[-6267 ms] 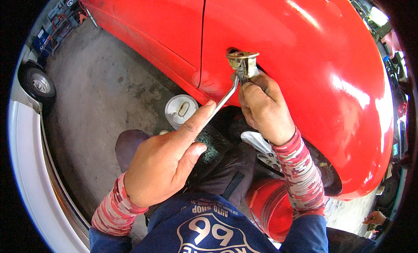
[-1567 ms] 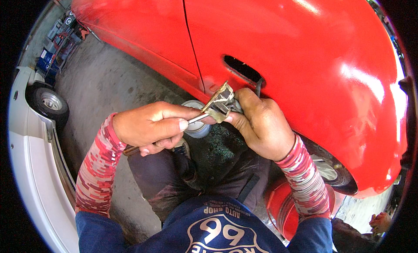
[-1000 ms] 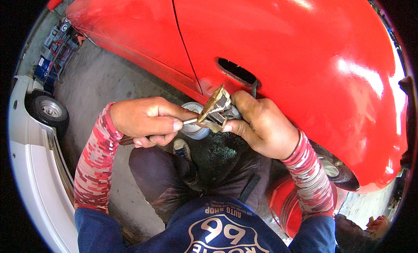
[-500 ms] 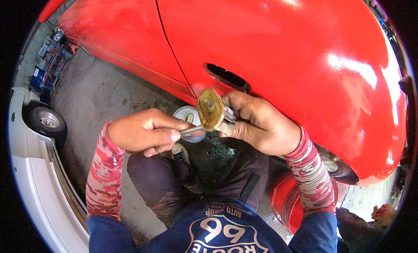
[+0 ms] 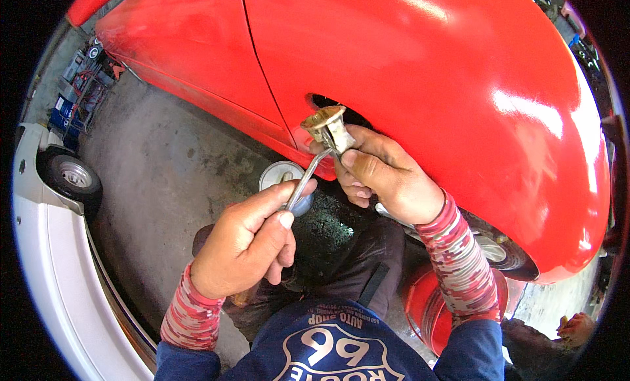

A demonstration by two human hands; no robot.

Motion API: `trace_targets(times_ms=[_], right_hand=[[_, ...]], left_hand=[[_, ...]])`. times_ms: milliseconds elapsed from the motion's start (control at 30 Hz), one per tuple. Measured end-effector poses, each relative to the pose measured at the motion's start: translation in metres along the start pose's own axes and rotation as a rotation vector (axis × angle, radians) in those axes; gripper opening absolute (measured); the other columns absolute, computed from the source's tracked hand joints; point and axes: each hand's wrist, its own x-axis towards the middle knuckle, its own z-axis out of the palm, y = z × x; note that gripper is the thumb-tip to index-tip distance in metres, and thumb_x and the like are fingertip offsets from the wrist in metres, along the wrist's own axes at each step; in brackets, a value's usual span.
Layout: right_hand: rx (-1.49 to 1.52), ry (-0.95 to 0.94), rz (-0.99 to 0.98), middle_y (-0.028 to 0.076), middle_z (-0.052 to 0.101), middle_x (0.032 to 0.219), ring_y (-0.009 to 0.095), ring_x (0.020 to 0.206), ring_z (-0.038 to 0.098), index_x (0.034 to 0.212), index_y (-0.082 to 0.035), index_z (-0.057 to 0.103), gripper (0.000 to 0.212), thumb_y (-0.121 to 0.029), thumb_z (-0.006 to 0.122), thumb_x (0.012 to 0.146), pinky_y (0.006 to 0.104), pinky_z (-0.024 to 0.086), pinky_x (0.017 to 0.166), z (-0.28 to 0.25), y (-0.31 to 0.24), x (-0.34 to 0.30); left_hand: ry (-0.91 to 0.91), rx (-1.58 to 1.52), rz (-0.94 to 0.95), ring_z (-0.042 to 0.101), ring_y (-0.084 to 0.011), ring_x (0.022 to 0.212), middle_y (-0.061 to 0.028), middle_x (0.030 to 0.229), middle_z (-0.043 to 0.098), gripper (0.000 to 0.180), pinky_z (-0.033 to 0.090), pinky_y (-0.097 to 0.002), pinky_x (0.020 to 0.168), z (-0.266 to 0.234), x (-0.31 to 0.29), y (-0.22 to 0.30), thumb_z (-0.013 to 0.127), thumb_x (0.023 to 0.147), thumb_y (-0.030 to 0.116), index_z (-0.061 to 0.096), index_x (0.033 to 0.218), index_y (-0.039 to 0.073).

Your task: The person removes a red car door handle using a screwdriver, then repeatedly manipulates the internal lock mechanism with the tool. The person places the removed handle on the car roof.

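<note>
My right hand [image 5: 384, 178] grips a small worn metal lamp housing [image 5: 327, 128], held up against a dark slot [image 5: 328, 104] in the red car's fender [image 5: 420, 73]. My left hand [image 5: 246, 243] holds a slim metal screwdriver [image 5: 303, 179] whose tip reaches up into the housing. The tool's handle is hidden inside my fist. Both forearms wear red patterned sleeves.
A round white tin [image 5: 283, 179] lies on the concrete floor [image 5: 157, 164] under the car. A red bucket [image 5: 433, 305] stands by my right elbow, next to the car's wheel [image 5: 492, 246]. A white car with a tyre [image 5: 69, 178] is at the left.
Both hands rose from in front of my chest, bringing the housing up to the fender slot. My left hand slid lower along the screwdriver, and the view shifted left.
</note>
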Motion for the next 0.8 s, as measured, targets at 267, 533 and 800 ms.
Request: trace_targets(times_ms=[267, 533, 800], right_hand=[[-0.284, 0.183, -0.127, 0.001, 0.051, 0.081, 0.009, 0.07, 0.047, 0.12, 0.001, 0.054, 0.024, -0.016, 0.043, 0.107, 0.0252, 0.044, 0.064, 0.017, 0.003, 0.004], [-0.309, 0.251, -0.151, 0.01, 0.06, 0.094, 0.017, 0.088, 0.056, 0.12, 0.005, 0.055, 0.022, -0.008, 0.047, 0.104, 0.0348, 0.05, 0.081, 0.024, 0.007, 0.008], [-0.606, 0.26, -0.295, 0.01, 0.057, 0.097, 0.017, 0.091, 0.054, 0.12, 0.004, 0.055, 0.02, -0.009, 0.049, 0.106, 0.031, 0.047, 0.084, 0.022, 0.012, 0.013]], left_hand=[[0.126, -0.242, 0.007, 0.054, -0.0097, 0.045, -0.0065, 0.068, 0.06, 0.048, 0.047, -0.0231, 0.044, 0.037, -0.003, -0.003, 0.037, 0.109, 0.012, 0.035, 0.156, 0.004], [0.173, -0.305, 0.046, 0.052, -0.009, 0.045, -0.0052, 0.067, 0.059, 0.05, 0.045, -0.0236, 0.044, 0.043, 0.001, -0.005, 0.036, 0.108, 0.008, 0.035, 0.157, 0.004], [0.129, -0.274, -0.014, 0.05, -0.0084, 0.045, -0.0041, 0.066, 0.057, 0.05, 0.045, -0.024, 0.043, 0.034, -0.004, 0.0, 0.037, 0.108, 0.01, 0.036, 0.158, 0.006]])
